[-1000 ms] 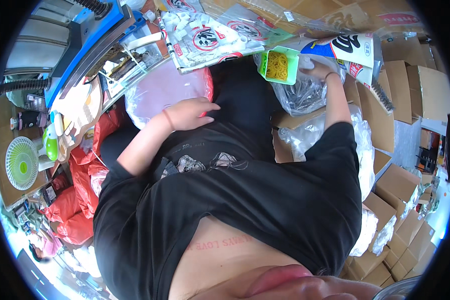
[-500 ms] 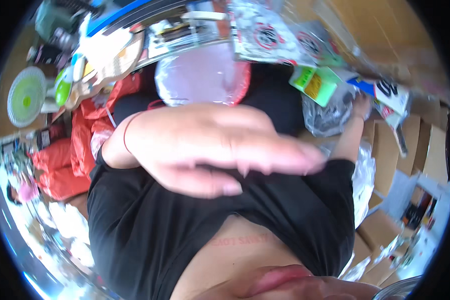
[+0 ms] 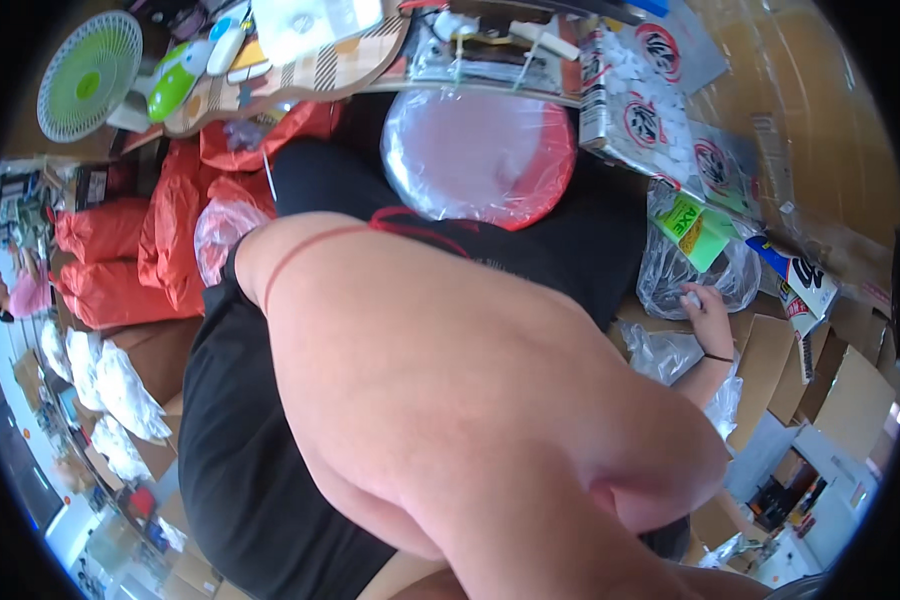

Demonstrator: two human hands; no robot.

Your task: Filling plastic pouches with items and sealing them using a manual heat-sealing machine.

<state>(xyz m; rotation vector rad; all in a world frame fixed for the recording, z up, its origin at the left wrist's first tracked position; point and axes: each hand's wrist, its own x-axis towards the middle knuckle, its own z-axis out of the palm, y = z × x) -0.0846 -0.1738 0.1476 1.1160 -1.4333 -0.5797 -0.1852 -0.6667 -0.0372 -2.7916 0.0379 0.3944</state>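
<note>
My left hand [image 3: 470,400], with a thin red string [image 3: 310,250] round the wrist, is raised very close to the view and fills its lower middle. Its fingers bend down and away, their tips out of sight, so I cannot make out any hold. At the right, my right hand [image 3: 710,318], a dark band on its wrist, has its fingertips closed on a small white piece [image 3: 692,298]. It is beside a clear plastic bag [image 3: 670,285]. Between my black-clad legs is a round red basin [image 3: 558,175] covered with clear film.
A table edge at the top holds a white and green fan [image 3: 90,75] and a tray with small white pieces [image 3: 650,90]. Red bags [image 3: 120,293] lie at the left. A green packet [image 3: 705,240], a blue-and-white packet [image 3: 805,275] and cardboard boxes [image 3: 850,400] are at the right.
My left hand has risen toward the view, its outstretched fingers now bent down out of sight. My right hand has shifted lower in the view, below the plastic bag. The whole view has tilted.
</note>
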